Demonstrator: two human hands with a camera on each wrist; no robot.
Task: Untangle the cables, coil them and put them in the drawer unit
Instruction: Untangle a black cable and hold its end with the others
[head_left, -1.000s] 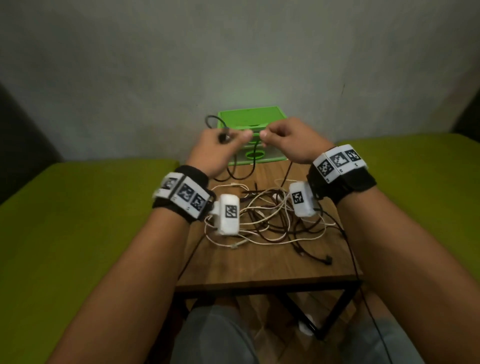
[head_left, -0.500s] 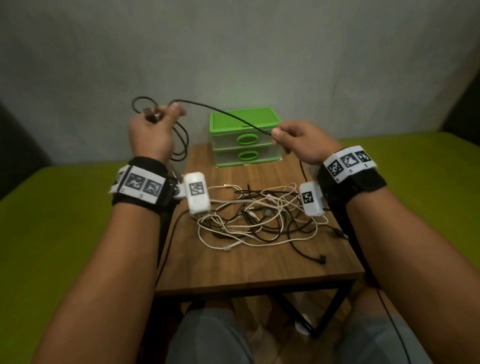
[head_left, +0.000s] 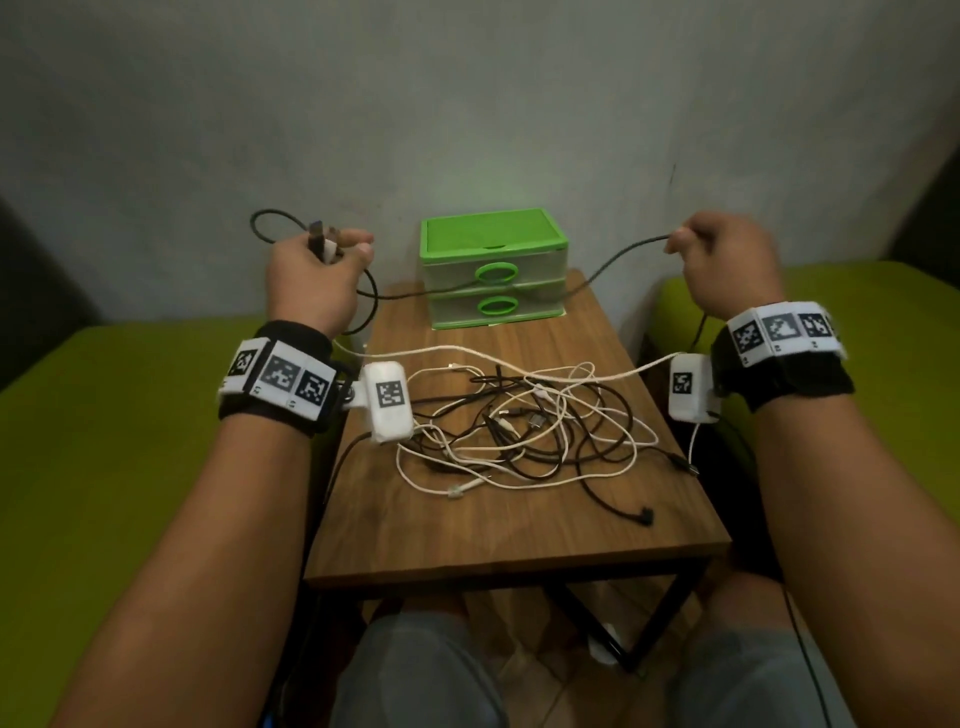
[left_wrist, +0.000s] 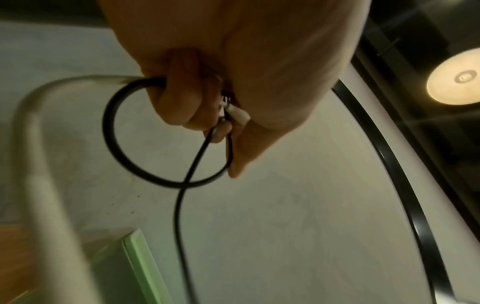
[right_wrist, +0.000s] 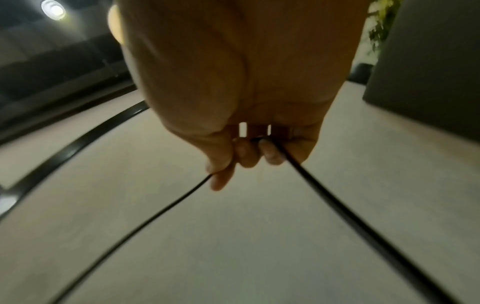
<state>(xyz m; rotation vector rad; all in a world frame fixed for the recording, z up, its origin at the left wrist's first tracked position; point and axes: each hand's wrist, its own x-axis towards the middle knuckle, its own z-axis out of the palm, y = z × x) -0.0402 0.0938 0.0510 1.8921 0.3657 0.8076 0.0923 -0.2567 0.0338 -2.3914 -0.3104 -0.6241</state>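
Observation:
A black cable (head_left: 587, 283) sags between my two raised hands in front of the green drawer unit (head_left: 491, 270). My left hand (head_left: 317, 270) grips a small coil of it with its plug end; the loop (left_wrist: 135, 144) shows in the left wrist view. My right hand (head_left: 727, 265) pinches the same cable (right_wrist: 168, 207) farther along, and the rest drops past my right wrist. A tangle of white and black cables (head_left: 519, 426) lies on the wooden table (head_left: 493, 530). Both drawers look closed.
The small table stands against a grey wall, with green cushions (head_left: 104, 441) on both sides. My knees (head_left: 415, 670) sit under its front edge. A black plug end (head_left: 647, 515) lies near the table's front right.
My hands have moved apart, the left out to the left and the right out to the right, drawing the black cable out between them across the drawer unit.

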